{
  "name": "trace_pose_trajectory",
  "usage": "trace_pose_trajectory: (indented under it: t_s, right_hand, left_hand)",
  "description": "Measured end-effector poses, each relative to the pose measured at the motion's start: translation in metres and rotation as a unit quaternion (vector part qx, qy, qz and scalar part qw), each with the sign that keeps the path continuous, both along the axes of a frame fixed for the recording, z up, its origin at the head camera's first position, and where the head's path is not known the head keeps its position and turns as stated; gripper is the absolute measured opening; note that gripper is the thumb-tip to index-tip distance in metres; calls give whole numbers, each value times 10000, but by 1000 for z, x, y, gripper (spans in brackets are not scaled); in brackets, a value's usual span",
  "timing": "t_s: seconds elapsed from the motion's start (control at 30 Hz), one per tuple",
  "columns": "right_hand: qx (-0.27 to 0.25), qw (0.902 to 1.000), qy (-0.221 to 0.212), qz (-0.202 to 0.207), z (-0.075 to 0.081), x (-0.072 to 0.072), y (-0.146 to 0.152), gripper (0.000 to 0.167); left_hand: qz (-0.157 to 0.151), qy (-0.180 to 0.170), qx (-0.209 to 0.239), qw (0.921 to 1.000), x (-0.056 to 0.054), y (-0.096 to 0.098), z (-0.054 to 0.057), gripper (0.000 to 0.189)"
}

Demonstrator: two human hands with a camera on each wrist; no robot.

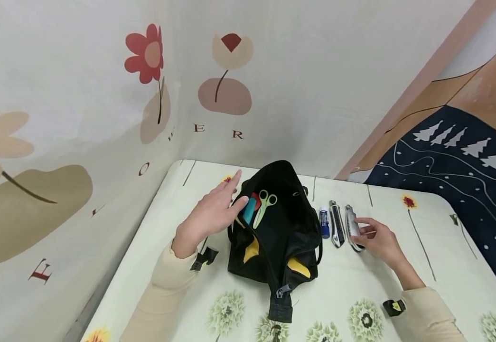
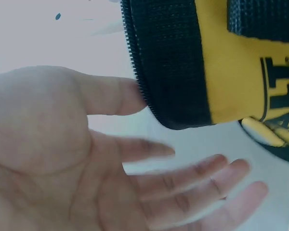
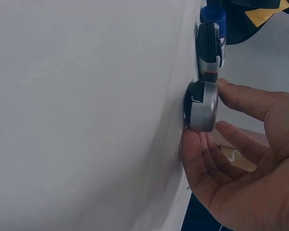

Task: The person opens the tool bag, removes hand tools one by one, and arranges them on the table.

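Note:
A black and yellow tool bag [image 1: 256,259] stands on the table with its top unzipped. Inside it are light green scissors [image 1: 262,209], a teal item [image 1: 250,210] and something red, partly hidden. My left hand [image 1: 213,209] is beside the bag's left rim, fingers extended; in the left wrist view the thumb touches the zipper edge [image 2: 137,72]. To the right of the bag, my right hand [image 1: 378,241] pinches a silver utility knife [image 1: 352,223] between thumb and fingers. That knife [image 3: 204,106] is at the table surface.
Between the bag and the silver knife lie a blue glue stick [image 1: 324,223] and a black and silver utility knife [image 1: 336,223], side by side. The table [image 1: 457,280] has a flower-printed cover. Printed cloth walls [image 1: 299,95] stand behind and at the left.

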State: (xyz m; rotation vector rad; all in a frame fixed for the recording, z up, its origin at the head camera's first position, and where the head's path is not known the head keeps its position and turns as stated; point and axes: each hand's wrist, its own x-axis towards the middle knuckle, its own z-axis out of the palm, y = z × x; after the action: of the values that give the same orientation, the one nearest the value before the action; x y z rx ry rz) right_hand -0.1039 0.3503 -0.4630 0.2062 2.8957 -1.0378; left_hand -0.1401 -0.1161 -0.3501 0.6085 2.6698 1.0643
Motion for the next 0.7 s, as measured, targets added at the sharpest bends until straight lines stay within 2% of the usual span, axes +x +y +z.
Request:
trace_pose_trajectory:
  t_s: [0.1,0.23,0.37,0.47,0.6,0.7]
  right_hand:
    - [-13,10000,-8,-4,0,1,0,61]
    - [21,10000,17,9,1,1,0,60]
    - [75,9996,218,-144,3,2,-4,57]
    - [84,9972,610,-419,4,3,-8,51]
    - [14,9881,1268,-875,8,4,-18,43]
    - [-160,9800,1580,-1203,14,4,-27,40]
  left_hand:
    - [394,-102,-417,9983,6,3,5,85]
    - [497,-353,-714,9956,9,7,8,95]
    - [251,-647,-674,9953,8,7,8,96]
    - [-80,-822,-526,9952,6,4,5,94]
    - [-511,-860,-357,9943,4,-2,4,90]
    - [-693,-871,-266,9934,4,-5,5,90]
